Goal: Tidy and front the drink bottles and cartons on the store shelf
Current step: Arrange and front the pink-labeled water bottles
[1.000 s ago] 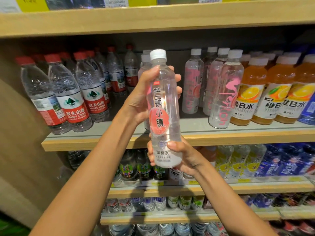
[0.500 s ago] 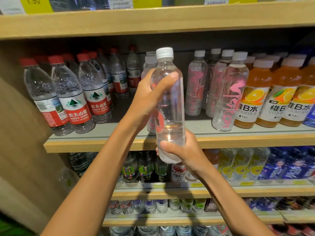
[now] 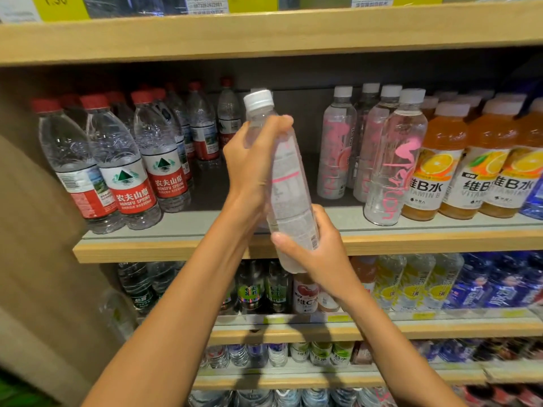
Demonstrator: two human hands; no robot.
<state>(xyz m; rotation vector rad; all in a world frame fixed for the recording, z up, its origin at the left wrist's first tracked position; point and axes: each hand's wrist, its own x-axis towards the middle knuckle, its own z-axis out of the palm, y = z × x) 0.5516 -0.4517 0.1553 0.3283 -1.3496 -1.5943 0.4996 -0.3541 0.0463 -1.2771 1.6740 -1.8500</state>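
Two hands (image 3: 258,168) grip one tilted clear bottle (image 3: 286,186).

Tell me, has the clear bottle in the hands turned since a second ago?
Yes. The clear bottle has rotated: its red front label faced the camera, now small print does, unlike the shelved water bottles.

Bottle between the hands (image 3: 289,183): clear, white cap, pale label with a pink stripe
Water bottles left of the hands (image 3: 126,168): clear, red caps, red-and-white labels with a green peak
Bottles right of the hands (image 3: 390,160): clear, pink lettering
Juice bottles further right (image 3: 437,163): orange, white caps
Shelf edge (image 3: 147,248): light wood
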